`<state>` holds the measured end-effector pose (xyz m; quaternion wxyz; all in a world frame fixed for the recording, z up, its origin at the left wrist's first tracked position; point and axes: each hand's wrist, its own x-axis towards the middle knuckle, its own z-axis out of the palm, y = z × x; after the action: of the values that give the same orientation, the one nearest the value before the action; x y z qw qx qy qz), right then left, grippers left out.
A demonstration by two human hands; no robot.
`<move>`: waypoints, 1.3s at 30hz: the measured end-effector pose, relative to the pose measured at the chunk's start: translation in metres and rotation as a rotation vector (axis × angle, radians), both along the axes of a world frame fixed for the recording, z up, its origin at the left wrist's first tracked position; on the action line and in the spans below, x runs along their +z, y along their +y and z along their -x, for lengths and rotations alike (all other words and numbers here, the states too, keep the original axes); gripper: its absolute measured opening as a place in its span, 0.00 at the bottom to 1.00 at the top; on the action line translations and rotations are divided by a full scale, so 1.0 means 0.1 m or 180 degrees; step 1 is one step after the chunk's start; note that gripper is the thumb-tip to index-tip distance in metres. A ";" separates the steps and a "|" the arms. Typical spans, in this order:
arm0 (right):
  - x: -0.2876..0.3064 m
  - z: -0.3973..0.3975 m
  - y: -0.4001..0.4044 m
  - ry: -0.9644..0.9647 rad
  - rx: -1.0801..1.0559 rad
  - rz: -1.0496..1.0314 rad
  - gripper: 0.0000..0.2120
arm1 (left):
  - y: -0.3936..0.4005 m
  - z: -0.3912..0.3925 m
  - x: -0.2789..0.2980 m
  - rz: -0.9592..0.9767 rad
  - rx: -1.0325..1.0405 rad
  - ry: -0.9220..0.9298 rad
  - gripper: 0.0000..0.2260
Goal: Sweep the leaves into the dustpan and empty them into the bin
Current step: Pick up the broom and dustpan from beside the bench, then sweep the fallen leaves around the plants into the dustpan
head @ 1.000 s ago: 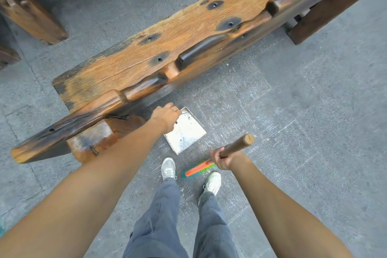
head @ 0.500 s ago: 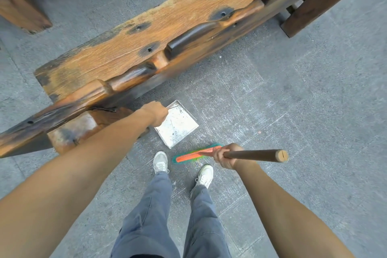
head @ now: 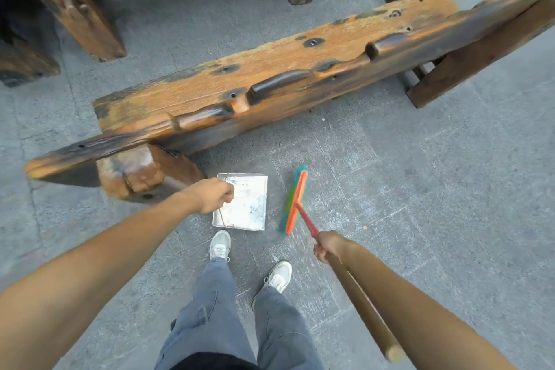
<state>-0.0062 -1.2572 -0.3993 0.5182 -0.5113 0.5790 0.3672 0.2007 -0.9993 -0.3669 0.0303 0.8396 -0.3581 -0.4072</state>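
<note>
Metal dustpan (head: pixel 246 204), only dark specks inside

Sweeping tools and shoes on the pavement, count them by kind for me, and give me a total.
Dustpans: 1, the metal dustpan, its handle gripped by the left hand.
Brooms: 1, the broom, its handle gripped by the right hand.
Shoes: 2, the left shoe and the right shoe.
Total: 4

scuffed metal dustpan (head: pixel 250 204), weathered wooden bench (head: pixel 270 81)

Soft even daylight, faint shadows; wide-angle edges bend, slight motion blur.
</note>
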 end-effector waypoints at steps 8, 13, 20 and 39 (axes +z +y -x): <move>0.20 0.36 -0.19 -0.0308 0.1864 0.0660 0.17 | 0.19 0.84 0.22 0.0314 0.1360 0.0126 0.14; 0.16 0.51 -0.22 -0.0512 0.2135 0.0641 0.13 | 0.19 1.26 0.29 0.0459 0.1924 0.0224 0.12; 0.10 0.82 -0.10 -0.0585 0.2255 0.0768 0.10 | 0.35 1.76 0.62 0.0941 0.2783 0.0386 0.11; 0.87 2.39 1.34 -0.0612 0.3887 0.0614 0.09 | 1.83 4.18 0.85 0.1693 0.4727 -0.0376 0.26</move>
<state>-0.2454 -1.1228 -0.3121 0.2161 -0.8252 0.1636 0.4955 -0.2177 -0.8164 -0.2815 0.4748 0.8439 0.2097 -0.1359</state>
